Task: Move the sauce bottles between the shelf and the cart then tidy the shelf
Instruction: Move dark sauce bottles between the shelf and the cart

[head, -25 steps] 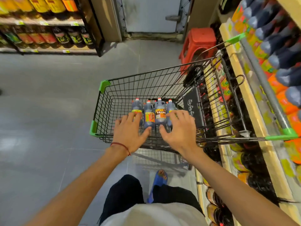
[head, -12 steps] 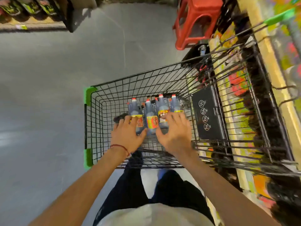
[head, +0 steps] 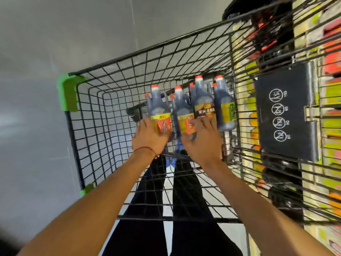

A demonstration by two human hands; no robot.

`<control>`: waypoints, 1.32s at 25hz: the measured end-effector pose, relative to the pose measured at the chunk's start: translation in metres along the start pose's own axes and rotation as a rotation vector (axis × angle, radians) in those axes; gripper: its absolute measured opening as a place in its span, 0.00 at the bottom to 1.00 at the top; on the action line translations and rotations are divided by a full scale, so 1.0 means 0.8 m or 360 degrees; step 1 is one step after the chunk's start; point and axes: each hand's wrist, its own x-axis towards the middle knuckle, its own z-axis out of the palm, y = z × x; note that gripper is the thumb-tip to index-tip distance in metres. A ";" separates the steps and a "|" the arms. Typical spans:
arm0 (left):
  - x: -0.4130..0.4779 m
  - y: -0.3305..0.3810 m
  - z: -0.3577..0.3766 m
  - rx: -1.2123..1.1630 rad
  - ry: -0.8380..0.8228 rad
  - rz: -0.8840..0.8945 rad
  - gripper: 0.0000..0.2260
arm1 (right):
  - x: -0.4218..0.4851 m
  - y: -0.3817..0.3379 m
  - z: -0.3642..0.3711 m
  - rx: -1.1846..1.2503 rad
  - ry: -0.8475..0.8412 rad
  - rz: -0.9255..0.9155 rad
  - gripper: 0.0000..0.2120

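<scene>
Head view: your left hand (head: 150, 137) and right hand (head: 202, 139), fingers spread and gripping nothing, rest against the dark sauce bottles (head: 182, 109) standing in the cart (head: 67, 93) beside the shelf (head: 243, 108) at right. You are probably unloading: next, close round the bottles and lift them out.

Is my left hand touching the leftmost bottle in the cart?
Cannot tell. In the head view the left hand overlaps the leftmost bottle, but blur hides any contact.
</scene>
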 end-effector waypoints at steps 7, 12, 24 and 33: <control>0.085 -0.002 0.055 -0.0591 -0.0042 -0.0337 0.51 | 0.035 0.038 0.069 0.0064 -0.0147 0.0153 0.26; 0.093 0.001 0.064 -0.0644 0.0133 -0.0404 0.44 | 0.051 0.040 0.089 0.0112 -0.0264 0.0270 0.33; 0.076 -0.052 0.041 -0.0428 0.0288 -0.0553 0.40 | 0.071 0.021 0.121 0.0617 -0.0345 0.0576 0.42; 0.090 -0.054 0.033 -0.0496 0.0057 -0.0564 0.34 | 0.089 0.017 0.139 0.0617 -0.0511 0.0729 0.43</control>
